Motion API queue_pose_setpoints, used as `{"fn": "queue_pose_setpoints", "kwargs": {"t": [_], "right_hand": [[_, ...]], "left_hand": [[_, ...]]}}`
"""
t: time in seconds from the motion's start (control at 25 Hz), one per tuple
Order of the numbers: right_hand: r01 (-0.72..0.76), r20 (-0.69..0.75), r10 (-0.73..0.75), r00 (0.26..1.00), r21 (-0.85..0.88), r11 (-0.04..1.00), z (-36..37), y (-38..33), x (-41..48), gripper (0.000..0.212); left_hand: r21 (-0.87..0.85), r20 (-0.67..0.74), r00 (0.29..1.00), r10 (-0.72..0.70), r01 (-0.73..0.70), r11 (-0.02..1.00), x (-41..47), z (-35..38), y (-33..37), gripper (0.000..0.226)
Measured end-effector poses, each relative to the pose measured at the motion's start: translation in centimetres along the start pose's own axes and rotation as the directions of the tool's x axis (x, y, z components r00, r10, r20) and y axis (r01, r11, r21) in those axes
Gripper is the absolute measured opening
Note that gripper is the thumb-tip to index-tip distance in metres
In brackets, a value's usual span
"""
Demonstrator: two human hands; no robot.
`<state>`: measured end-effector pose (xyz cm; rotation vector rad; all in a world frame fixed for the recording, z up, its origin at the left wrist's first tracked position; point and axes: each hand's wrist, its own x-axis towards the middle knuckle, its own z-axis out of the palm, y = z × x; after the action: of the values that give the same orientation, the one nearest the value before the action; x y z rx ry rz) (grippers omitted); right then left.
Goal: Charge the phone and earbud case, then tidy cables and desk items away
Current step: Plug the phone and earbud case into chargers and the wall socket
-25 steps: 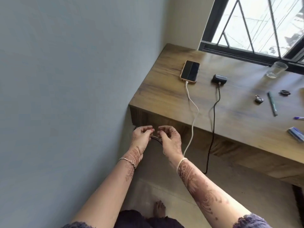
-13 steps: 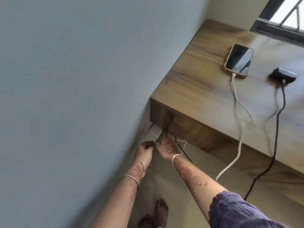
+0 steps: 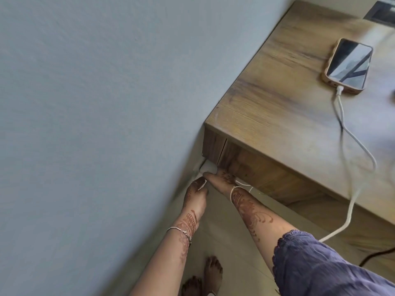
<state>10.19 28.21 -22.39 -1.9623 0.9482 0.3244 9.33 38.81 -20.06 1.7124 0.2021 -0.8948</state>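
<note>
1. Where the desk (image 3: 277, 97) runs along the grey wall (image 3: 96, 124), the phone (image 3: 348, 64) lies flat on the wood near the right of the view. Its dark screen faces up and mirrors the window bars, and a tan case rims it.
2. A white cable (image 3: 353, 144) is plugged into the phone's near end. It loops across the desktop, drops over the front edge and hangs toward the floor. A black cable (image 3: 376, 255) shows at the lower right, beside the purple sleeve (image 3: 320, 265).
3. Compared with half a second ago, the phone fills more of the view and sits nearer the right edge. The earbud case is now only a dark blur at that edge.
4. Both hands have moved further in under the desk corner, and a white fitting (image 3: 209, 167) now shows on the wall there, where only a dark gap showed before.
5. The left hand (image 3: 196, 196) is against the wall just below the fitting, its fingers curled and pinching a small white piece (image 3: 202, 185).
6. The right hand (image 3: 223, 180) reaches under the desk edge, one fingertip touching the white fitting. Its other fingers are hidden by the desk, so I cannot tell whether it grips anything.
</note>
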Motion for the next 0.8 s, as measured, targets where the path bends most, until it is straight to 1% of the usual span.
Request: {"fn": "queue_pose_setpoints", "kwargs": {"t": [0.08, 0.2, 0.28, 0.36, 0.4, 0.52, 0.64, 0.72, 0.8], "right_hand": [[0.012, -0.012, -0.012, 1.0, 0.001, 1.0, 0.0, -0.2, 0.0, 0.055], [0.033, 0.002, -0.033, 0.999, 0.053, 0.998, 0.2, -0.2, -0.3, 0.039], [0.039, -0.037, -0.036, 0.999, 0.094, 0.995, 0.3, 0.0, -0.2, 0.033], [0.049, -0.076, -0.04, 0.996, 0.117, 0.992, 0.4, 0.2, -0.2, 0.017], [0.045, -0.082, -0.036, 0.996, 0.117, 0.992, 0.5, 0.2, -0.2, 0.013], [0.016, -0.04, -0.012, 0.999, 0.094, 0.995, 0.2, 0.0, -0.1, 0.019], [0.0, 0.017, -0.002, 1.0, 0.081, 0.997, -0.2, -0.3, 0.1, 0.022], [0.024, 0.005, -0.025, 1.0, 0.074, 0.997, 0.0, -0.1, 0.1, 0.026], [0.076, -0.046, -0.076, 0.996, 0.002, 0.997, 0.4, 0.3, -0.4, 0.032]], "left_hand": [[-0.005, -0.004, 1.0, -0.003, 0.003, 1.0, 0.0, 0.2, -0.1, 0.051], [0.009, -0.009, 1.0, -0.008, 0.009, 1.0, 0.2, 0.0, -0.3, 0.052], [-0.002, -0.026, 0.999, -0.025, 0.025, 1.0, 0.4, -0.3, -0.5, 0.051], [-0.017, -0.046, 0.998, -0.047, 0.046, 0.999, 0.5, -0.7, -0.8, 0.053], [-0.023, -0.05, 0.997, -0.058, 0.057, 0.998, 0.5, -0.8, -1.0, 0.053], [-0.034, -0.055, 0.997, -0.06, 0.058, 0.998, 0.5, -1.1, -1.4, 0.05], [-0.028, -0.055, 0.997, -0.047, 0.046, 0.999, 0.8, -1.1, -1.6, 0.051], [-0.034, -0.053, 0.998, -0.046, 0.044, 0.998, 0.7, -1.2, -1.7, 0.051], [-0.032, -0.048, 0.998, -0.044, 0.043, 0.999, 0.3, -1.2, -1.9, 0.051]]}}
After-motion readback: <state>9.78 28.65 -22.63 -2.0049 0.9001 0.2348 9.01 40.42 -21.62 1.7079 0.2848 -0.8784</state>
